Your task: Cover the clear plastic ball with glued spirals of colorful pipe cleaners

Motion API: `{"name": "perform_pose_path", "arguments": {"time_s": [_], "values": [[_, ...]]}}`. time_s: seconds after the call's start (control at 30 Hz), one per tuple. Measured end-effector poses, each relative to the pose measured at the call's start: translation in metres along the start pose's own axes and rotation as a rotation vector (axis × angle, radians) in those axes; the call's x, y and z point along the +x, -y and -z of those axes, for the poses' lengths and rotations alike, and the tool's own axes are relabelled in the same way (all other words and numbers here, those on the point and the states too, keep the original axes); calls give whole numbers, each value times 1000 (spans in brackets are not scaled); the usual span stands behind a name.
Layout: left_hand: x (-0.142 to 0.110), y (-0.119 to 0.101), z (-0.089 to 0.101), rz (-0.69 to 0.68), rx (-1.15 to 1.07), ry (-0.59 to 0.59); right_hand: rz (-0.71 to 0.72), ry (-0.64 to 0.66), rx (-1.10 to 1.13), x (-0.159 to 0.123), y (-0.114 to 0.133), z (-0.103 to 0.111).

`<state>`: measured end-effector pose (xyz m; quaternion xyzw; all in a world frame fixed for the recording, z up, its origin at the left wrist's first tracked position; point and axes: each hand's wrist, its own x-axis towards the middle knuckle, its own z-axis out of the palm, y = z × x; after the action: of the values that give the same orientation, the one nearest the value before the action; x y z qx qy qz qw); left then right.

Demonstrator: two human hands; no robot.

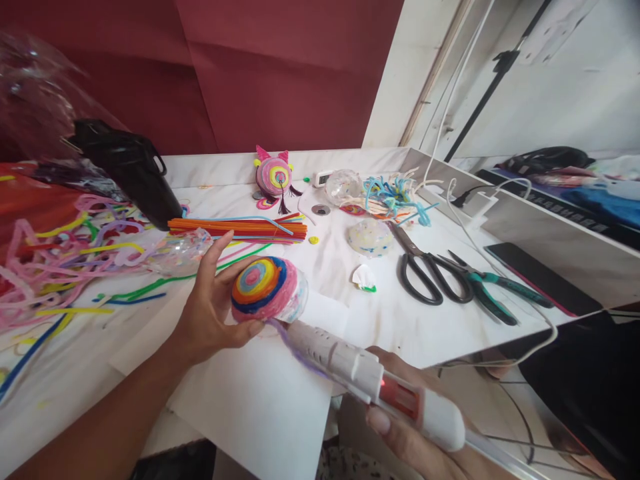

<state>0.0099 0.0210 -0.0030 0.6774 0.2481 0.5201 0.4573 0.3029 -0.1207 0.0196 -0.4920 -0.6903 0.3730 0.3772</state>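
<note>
My left hand (213,307) grips a clear plastic ball (299,297) partly covered in coiled pipe cleaner rings (255,280) of pink, yellow, orange and blue. In my right hand (400,427) is a white pen-shaped hot glue gun (350,363), with a red light on its body and a clear glue stick (500,457) at its rear. The glue gun's tip points at the ball's lower edge; whether it touches cannot be made out. A purple pipe cleaner (303,357) hangs from that edge, running alongside the glue gun.
White paper (250,407) lies beneath my hands. Loose pipe cleaners (75,260) and a black bottle (127,170) are left; an orange bundle (240,230) lies ahead. A finished-looking decorated ball (275,177) stands behind. Scissors (435,277), pliers (495,287) and a phone (540,277) lie right.
</note>
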Motion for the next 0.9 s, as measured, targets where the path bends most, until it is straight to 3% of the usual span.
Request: {"name": "perform_pose_path", "arguments": {"time_s": [0.53,0.77,0.9], "values": [[0,-2,2,-22,-17,27,77,-67,-58,-4,2,-9],[0,7,2,-121,-2,14,86,-35,-86,-3,-2,-2],[-1,8,1,-111,-30,8,53,-26,-83,-6,-6,0]]}}
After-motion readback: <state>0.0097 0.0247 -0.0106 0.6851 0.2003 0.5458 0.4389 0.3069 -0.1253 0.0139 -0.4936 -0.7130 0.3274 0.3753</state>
